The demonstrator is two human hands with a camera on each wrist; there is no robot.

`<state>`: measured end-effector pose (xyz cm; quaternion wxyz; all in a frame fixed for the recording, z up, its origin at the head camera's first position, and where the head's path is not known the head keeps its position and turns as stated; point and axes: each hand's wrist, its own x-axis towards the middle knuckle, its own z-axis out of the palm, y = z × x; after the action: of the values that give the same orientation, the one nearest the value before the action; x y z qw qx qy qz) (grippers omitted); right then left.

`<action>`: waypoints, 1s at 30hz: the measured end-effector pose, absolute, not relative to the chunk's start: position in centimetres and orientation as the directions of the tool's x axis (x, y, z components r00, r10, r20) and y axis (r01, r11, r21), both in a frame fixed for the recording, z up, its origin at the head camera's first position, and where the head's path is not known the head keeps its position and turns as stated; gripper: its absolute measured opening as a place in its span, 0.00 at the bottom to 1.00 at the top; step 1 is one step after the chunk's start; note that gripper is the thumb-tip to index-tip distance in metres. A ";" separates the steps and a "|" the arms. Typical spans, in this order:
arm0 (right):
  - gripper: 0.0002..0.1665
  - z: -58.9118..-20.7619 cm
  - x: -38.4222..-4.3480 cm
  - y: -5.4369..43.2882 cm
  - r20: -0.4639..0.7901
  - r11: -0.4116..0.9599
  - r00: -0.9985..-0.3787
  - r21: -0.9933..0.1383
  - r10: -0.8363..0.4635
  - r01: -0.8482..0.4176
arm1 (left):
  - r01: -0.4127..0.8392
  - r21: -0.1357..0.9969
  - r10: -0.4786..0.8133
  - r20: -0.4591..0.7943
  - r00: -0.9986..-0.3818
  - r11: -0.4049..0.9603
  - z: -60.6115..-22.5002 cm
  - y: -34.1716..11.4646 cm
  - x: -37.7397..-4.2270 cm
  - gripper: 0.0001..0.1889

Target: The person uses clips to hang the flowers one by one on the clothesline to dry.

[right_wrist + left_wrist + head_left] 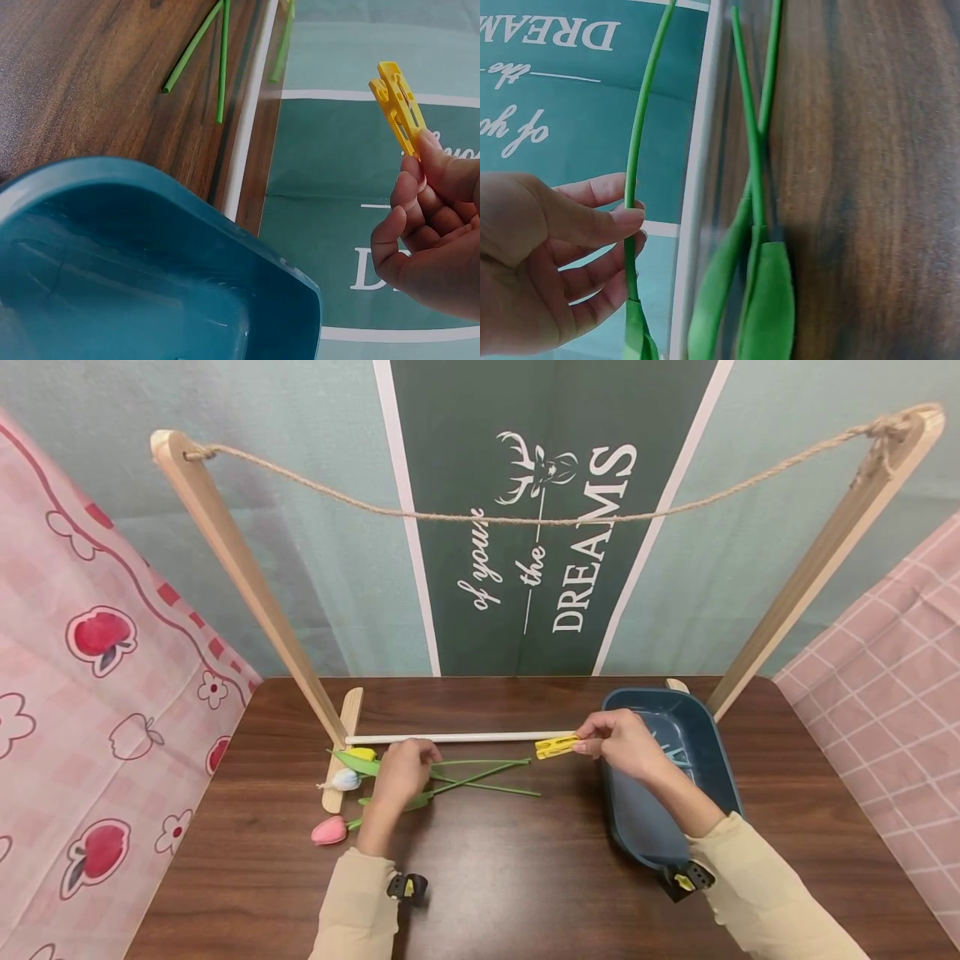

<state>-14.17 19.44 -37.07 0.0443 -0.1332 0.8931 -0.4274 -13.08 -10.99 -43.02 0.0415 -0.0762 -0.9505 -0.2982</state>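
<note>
My left hand (pixel 405 770) pinches the green stem (pixel 639 142) of an artificial tulip between thumb and fingers, above its leaf. The yellow tulip head (pixel 364 753) shows to the left of that hand. Two more tulips, one with a pale blue head (pixel 346 780) and one with a pink head (pixel 329 831), lie on the table with their stems crossing. My right hand (pixel 624 743) pinches one end of a yellow clothespin (pixel 402 109) between thumb and fingertips. In the head view, that clothespin points left, close to the stem ends.
A dark blue basin (pixel 619 814) with light blue clothespins (pixel 672 752) inside stands at right under my forearm. Behind the hands, a wooden frame has a left post (pixel 247 577), a right post (pixel 817 568), a white bottom rod (pixel 480 737) and a sagging twine rope (pixel 480 517).
</note>
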 end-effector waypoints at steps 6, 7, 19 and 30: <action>0.03 -37.1 -14.2 19.5 0.026 0.603 -0.961 -0.774 -0.276 -0.194 | 0.161 0.571 0.103 0.134 -0.986 0.805 -42.3 -11.1 -13.2 0.15; 0.03 -37.1 -14.2 19.5 0.025 0.601 -0.961 -0.776 -0.275 -0.192 | 0.158 0.576 0.099 0.133 -0.986 0.802 -42.2 -11.1 -13.2 0.15; 0.03 -37.2 -14.1 19.5 0.006 0.594 -0.962 -0.786 -0.272 -0.173 | 0.220 0.609 0.090 0.237 -0.967 0.762 -40.3 -10.8 -13.0 0.12; 0.03 -37.2 -14.0 19.6 0.009 0.592 -0.962 -0.786 -0.274 -0.176 | 0.229 0.642 0.077 0.256 -0.964 0.732 -39.3 -10.3 -13.0 0.10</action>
<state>-13.97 19.57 -37.25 0.0565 -0.1264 0.8904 -0.4335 -13.01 -10.33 -39.28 0.1065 -0.0830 -0.9245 -0.3565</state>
